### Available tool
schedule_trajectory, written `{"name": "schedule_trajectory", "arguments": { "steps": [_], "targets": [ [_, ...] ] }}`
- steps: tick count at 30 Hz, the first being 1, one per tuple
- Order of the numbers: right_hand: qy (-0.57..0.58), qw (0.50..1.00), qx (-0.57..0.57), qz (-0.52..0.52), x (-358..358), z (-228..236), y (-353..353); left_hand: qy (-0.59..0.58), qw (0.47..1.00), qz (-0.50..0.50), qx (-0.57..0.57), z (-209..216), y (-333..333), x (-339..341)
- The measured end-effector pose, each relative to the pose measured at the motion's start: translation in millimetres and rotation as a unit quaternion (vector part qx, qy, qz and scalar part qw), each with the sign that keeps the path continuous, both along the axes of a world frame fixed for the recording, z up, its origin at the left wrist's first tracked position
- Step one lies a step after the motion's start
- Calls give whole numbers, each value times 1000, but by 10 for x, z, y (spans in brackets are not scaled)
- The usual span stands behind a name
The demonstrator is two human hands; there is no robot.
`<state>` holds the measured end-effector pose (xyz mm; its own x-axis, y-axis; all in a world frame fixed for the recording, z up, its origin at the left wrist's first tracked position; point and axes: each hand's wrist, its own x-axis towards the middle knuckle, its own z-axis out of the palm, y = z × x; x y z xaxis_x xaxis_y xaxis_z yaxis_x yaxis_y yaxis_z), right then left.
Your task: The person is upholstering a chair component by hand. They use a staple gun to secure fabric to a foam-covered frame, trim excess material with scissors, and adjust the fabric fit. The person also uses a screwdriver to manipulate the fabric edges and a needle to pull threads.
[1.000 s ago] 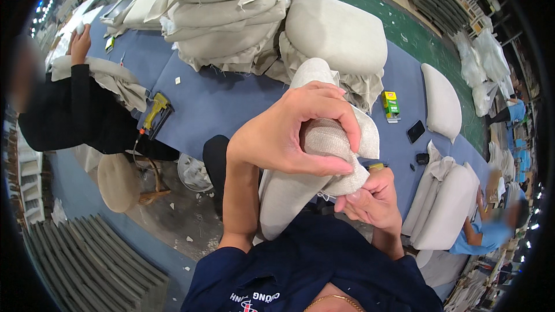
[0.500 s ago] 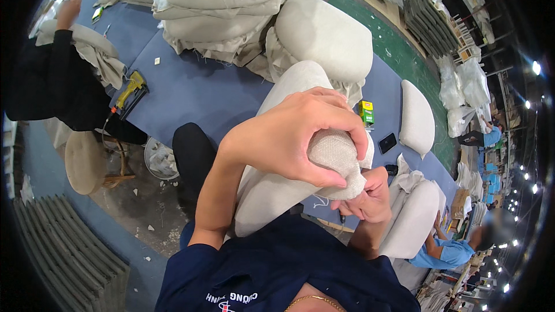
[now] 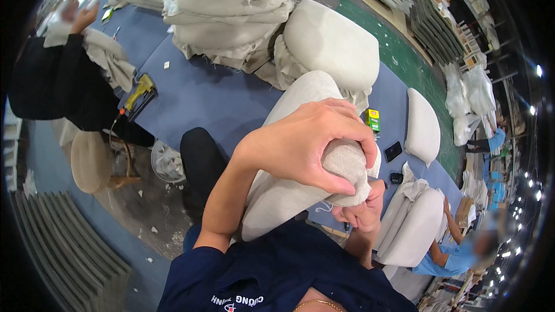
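A beige upholstered cushion [image 3: 283, 205] is tilted up against my body above the table. My left hand [image 3: 309, 144] is closed round its upper right corner, thumb and fingers spread over a rounded bulge of woven fabric [image 3: 345, 159]. Just below, my right hand [image 3: 365, 209] is closed, its fingers pinched at the loose fabric edge under that corner. A few loose threads [image 3: 324, 207] hang beside the right fingers. Whether those fingers hold anything besides the fabric is hidden.
Beyond my hands, a blue-grey table [image 3: 191, 92] carries stacked covered cushions [image 3: 231, 23], a yellow staple gun [image 3: 140, 95], a green-yellow box [image 3: 372, 120] and a phone [image 3: 393, 151]. One person [image 3: 63, 75] works at left, another [image 3: 457, 254] at right. A stool [image 3: 91, 162] and bucket [image 3: 167, 162] stand left.
The view has shifted slightly, so the surroundings sit lower and further right. Both hands keep their places on the cushion corner. At left, the co-worker's raised hand has moved.
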<state>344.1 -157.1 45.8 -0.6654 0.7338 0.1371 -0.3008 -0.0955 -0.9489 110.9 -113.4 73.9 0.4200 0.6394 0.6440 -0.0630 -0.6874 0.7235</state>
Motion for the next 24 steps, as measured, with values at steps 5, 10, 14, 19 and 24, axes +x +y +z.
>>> {"name": "schedule_trajectory", "arguments": {
  "steps": [5,10,14,19,24],
  "targets": [
    [22,1000,-8,3,52,-70,-57,11,1000,8,-9,28,-58,-14],
    [-11,997,-50,-54,113,-100,-113,6,1000,-6,5,-48,-21,9],
    [-19,995,88,-36,257,-242,69,34,999,-14,-30,33,42,-116],
    [38,997,61,19,187,-472,115,49,995,42,-78,246,-213,-638],
    [-12,998,42,46,28,-615,116,-6,949,302,-91,81,-532,-759]
  ]
}}
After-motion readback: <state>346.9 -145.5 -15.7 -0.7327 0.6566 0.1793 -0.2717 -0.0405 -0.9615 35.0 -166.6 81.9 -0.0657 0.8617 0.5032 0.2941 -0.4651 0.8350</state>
